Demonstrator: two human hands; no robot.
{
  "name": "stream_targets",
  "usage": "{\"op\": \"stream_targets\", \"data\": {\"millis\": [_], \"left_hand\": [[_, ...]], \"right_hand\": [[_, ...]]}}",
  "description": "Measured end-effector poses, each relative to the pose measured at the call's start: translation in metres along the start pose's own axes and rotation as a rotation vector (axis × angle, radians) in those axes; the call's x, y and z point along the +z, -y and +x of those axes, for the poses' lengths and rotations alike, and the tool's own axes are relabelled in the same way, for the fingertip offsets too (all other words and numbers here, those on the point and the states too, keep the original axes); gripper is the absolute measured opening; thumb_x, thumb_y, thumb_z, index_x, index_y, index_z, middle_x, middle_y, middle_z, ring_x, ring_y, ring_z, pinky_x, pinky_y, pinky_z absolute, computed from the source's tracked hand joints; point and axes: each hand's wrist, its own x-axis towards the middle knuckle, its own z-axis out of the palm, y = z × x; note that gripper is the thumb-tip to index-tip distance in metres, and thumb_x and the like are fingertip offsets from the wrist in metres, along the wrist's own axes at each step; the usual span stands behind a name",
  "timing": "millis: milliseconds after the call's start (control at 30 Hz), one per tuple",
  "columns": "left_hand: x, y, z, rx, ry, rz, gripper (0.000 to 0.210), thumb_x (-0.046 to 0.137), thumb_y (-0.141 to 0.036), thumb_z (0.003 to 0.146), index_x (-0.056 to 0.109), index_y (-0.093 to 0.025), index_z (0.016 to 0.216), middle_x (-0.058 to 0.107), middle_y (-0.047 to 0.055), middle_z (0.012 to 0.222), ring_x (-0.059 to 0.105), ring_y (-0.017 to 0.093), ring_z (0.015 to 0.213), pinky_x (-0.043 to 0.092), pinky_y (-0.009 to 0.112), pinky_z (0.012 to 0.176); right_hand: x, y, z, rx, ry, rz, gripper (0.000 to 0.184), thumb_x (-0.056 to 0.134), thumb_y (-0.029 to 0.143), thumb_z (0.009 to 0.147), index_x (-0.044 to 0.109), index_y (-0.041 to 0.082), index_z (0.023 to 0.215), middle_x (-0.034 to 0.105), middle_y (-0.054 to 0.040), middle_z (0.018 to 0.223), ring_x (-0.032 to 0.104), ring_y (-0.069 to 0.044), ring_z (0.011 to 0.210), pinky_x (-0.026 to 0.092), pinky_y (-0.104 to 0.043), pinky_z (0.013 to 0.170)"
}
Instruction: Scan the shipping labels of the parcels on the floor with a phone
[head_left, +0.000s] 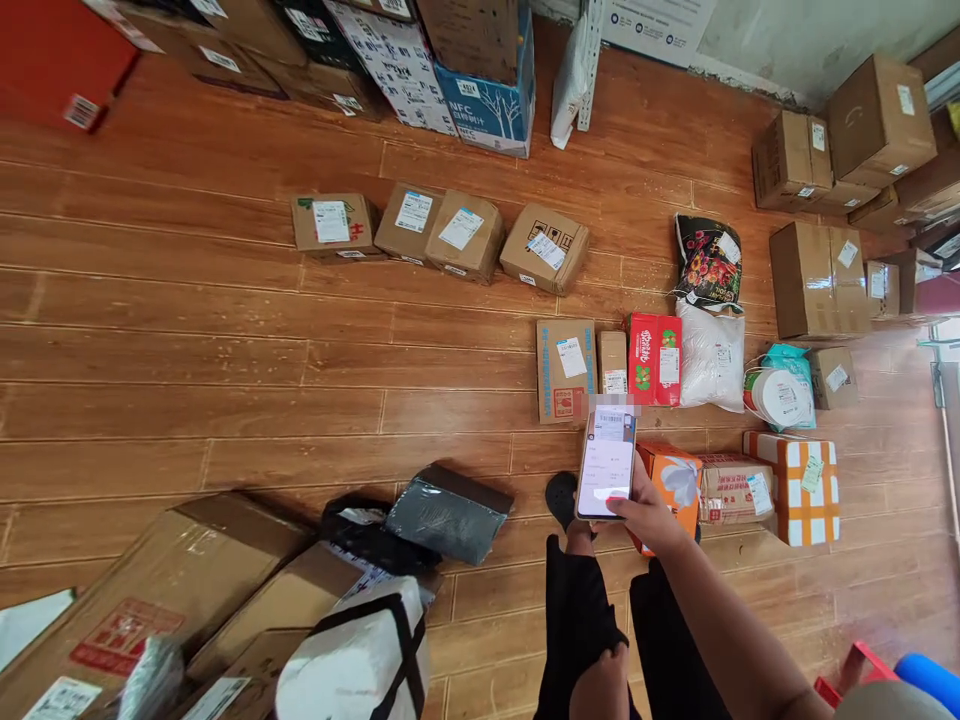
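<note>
My right hand point(651, 512) is wrapped round a mobile phone point(609, 455), with the thumb over the lower part of its lit screen. The screen shows a parcel label above a pale page, and its top edge is blurred. Under the hand on the floor, partly covered, stands an orange box point(675, 482) with a pale flower print. Just beyond the phone lie a brown carton point(556, 385), a slim brown box point(613, 360) and a red box point(654, 350). I cannot make out my left hand; a patch of bare skin shows at the bottom edge near my black-clad legs.
Four-sided cartons line the wooden floor point(225, 380): a short row of brown boxes point(465, 235) ahead, stacks point(817, 280) at right. A white bag point(711, 355) and orange-checked box point(791, 485) lie nearer. Large cartons point(187, 580) and a grey parcel point(450, 512) stand at lower left.
</note>
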Motion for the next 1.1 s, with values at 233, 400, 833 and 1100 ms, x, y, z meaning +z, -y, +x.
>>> {"op": "stream_targets", "data": {"millis": [233,400,833,1100], "left_hand": [[-0.007,-0.002,0.010,0.009,-0.062,-0.021,0.050,0.022,-0.005,0.094,0.068,-0.020,0.104,0.074,0.007,0.100,0.070,0.019,0.097,0.047,0.027,0.080],[0.004,-0.004,0.014,-0.004,-0.079,-0.032,0.047,0.024,-0.006,0.095,0.068,-0.021,0.100,0.074,0.005,0.096,0.071,0.017,0.094,0.045,0.025,0.076],[0.069,-0.034,0.026,-0.056,-0.211,-0.029,0.039,0.033,-0.007,0.095,0.069,-0.021,0.100,0.075,0.004,0.099,0.070,0.015,0.093,0.040,0.023,0.070],[0.131,-0.076,0.013,-0.044,-0.253,0.102,0.040,0.028,-0.010,0.096,0.067,-0.021,0.097,0.075,0.005,0.098,0.071,0.016,0.091,0.043,0.024,0.071]], "right_hand": [[-0.004,-0.006,-0.016,0.019,-0.049,0.043,0.080,0.071,0.019,0.070,0.040,0.034,0.143,0.071,-0.0045,0.118,0.072,-0.027,0.093,0.065,-0.042,0.068],[-0.014,-0.012,-0.034,-0.014,-0.112,0.036,0.082,0.074,0.021,0.068,0.042,0.033,0.142,0.072,-0.0033,0.114,0.068,-0.028,0.106,0.057,-0.048,0.094],[-0.084,-0.051,-0.128,0.065,0.124,0.250,0.094,0.078,0.031,0.064,0.033,0.036,0.147,0.069,-0.0072,0.119,0.070,-0.031,0.097,0.061,-0.034,0.056],[-0.197,-0.069,-0.252,0.119,0.082,0.338,0.079,0.072,0.030,0.069,0.038,0.030,0.140,0.072,-0.0067,0.105,0.072,-0.022,0.072,0.054,-0.024,0.044]]}}
